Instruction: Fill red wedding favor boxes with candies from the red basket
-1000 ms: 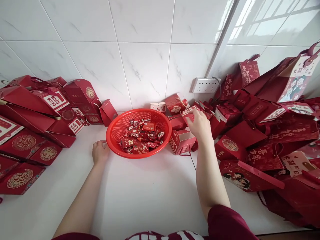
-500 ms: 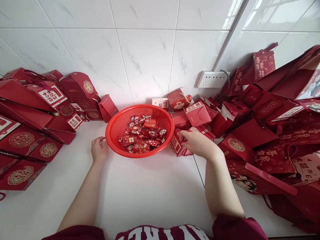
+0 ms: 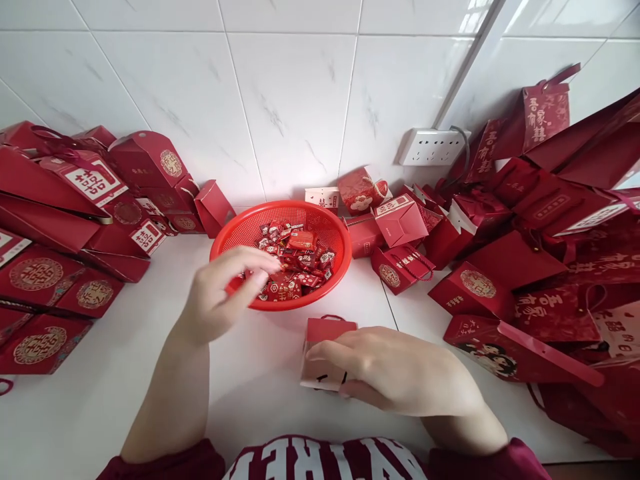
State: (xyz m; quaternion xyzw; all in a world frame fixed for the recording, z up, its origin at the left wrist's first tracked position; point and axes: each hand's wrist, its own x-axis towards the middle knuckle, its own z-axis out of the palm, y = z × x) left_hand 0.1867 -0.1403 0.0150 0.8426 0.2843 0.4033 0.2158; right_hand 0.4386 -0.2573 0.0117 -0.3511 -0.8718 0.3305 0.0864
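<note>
A red perforated basket [image 3: 283, 303] stands near the wall, with many small red wrapped packets [image 3: 303, 241] inside. Over its left front rim is my left hand [image 3: 220, 290], fingers slightly apart and pointing at the packets; no item shows between them. In front of the basket a small red box [image 3: 327, 330] lies on the white surface, its pale inside or underside facing me and a thin red cord at its far end. My right hand [image 3: 395, 373] is wrapped round the right side of this box.
Stacked red gift boxes [image 3: 40, 273] fill the left side. Many red boxes and bags [image 3: 530, 257] crowd the right. A small corded box [image 3: 400, 270] lies right of the basket. On the tiled wall is a white socket strip [image 3: 434, 147].
My right hand has moved toward me with a small box from beside the basket. My left hand has gone from the basket's left outer side to above its rim.
</note>
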